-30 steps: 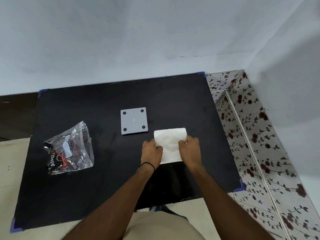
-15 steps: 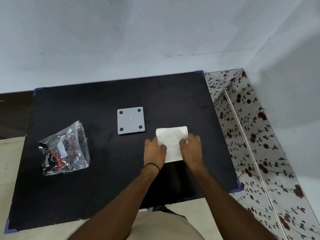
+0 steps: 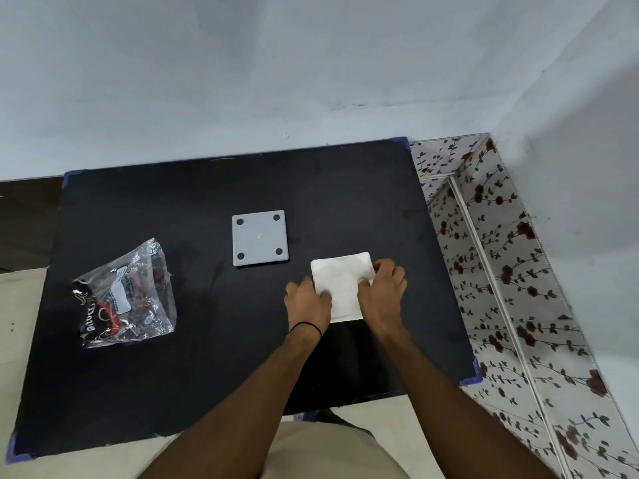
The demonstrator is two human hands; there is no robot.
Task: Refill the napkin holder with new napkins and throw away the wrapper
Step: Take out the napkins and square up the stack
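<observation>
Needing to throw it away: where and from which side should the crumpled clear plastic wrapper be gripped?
Probably pinch the crumpled clear plastic wrapper at its pointed far corner, from above, with the nearer left hand once it frees the white napkin stack. The film lies loose; its raised creases give fingers a hold.

Black table, pale wall, floral tiles

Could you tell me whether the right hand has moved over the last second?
Yes: the right hand slid away toward the wall, judged against the grey plate.
</observation>
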